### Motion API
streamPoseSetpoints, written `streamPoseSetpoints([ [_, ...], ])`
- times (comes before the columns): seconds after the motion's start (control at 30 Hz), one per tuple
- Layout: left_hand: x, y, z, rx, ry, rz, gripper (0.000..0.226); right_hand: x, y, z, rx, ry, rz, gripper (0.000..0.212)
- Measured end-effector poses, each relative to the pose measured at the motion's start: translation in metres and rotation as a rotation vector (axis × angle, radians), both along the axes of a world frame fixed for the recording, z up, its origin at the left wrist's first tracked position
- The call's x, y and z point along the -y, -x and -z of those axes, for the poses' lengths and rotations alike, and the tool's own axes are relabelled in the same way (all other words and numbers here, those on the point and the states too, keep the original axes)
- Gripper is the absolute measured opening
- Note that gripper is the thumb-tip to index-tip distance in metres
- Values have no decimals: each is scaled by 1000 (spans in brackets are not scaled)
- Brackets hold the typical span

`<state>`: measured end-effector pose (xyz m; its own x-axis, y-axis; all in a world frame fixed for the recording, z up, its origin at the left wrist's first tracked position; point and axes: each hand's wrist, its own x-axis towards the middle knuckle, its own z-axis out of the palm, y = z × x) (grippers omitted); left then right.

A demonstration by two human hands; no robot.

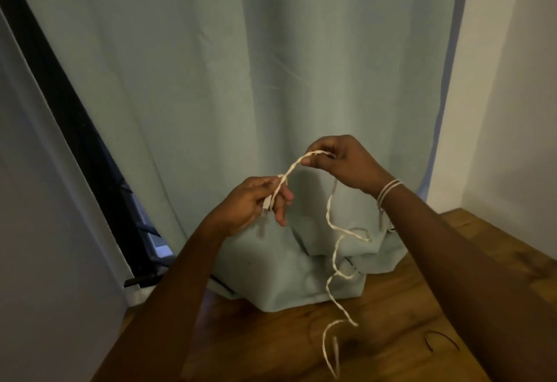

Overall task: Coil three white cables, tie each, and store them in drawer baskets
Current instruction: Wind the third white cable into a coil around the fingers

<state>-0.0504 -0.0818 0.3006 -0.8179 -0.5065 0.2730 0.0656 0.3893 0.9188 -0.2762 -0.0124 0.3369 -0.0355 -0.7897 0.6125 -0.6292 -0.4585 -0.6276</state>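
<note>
Item: thin white braided cable point(331, 225) | Held: my left hand point(256, 200) pinches its plug end, my right hand point(340, 161) grips further along, tail dangling over wooden floor point(391, 306) | Step: starting first coil | Next: loop slack evenly.

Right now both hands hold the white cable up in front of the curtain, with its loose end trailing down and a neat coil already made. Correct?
Not quite. In the head view the white cable hangs uncoiled in loose kinks. The left hand and right hand do hold it before the curtain.

Dim, soft indoor light; slight motion blur, edges bowed.
</note>
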Motion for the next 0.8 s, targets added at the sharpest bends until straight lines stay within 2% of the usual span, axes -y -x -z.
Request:
streamPoseSetpoints([
  [0.07, -10, 7, -8, -180, -218, 185, 40, 9, -7, 13, 210, -77, -64, 13],
  [0.13, -20, 19, -19, -391, -378, 269, 39, 17, -24, 36, 317, -154, -174, 13],
  [0.2, -21, 28, -29, -604, -534, 262, 37, 18, -46, 56, 393, -262, -264, 18],
  [0.27, -14, 34, -33, -703, -548, 203, 32, 11, -59, 64, 414, -434, -359, 26],
  [0.33, 0, 33, -28, -708, -400, 41, 29, 2, -56, 63, 205, -589, -441, 27],
  [0.4, 13, 24, -23, -545, -70, -234, 27, -4, -43, 62, -111, -639, -434, 28],
  [0.43, 17, 19, -19, -406, 140, -358, 24, -5, -35, 60, -229, -604, -389, 27],
  [0.5, 27, 15, -7, -103, 505, -460, 20, -6, -20, 50, -305, -479, -284, 25],
  [0.53, 29, 14, -2, 26, 614, -438, 21, -7, -15, 40, -315, -403, -238, 24],
  [0.57, 28, 14, 2, 118, 630, -390, 26, -6, -10, 28, -321, -315, -193, 25],
  [0.6, 24, 14, 5, 171, 539, -330, 32, -5, -7, 15, -316, -239, -149, 25],
  [0.63, 19, 15, 6, 177, 371, -254, 37, -5, -3, 3, -294, -181, -119, 24],
  [0.73, -1, 19, 1, -79, -135, -10, 42, -5, 3, -19, -186, -102, -108, 20],
  [0.8, -9, 22, -2, -249, -348, 154, 42, -1, 2, -16, -40, -98, -166, 15],
])
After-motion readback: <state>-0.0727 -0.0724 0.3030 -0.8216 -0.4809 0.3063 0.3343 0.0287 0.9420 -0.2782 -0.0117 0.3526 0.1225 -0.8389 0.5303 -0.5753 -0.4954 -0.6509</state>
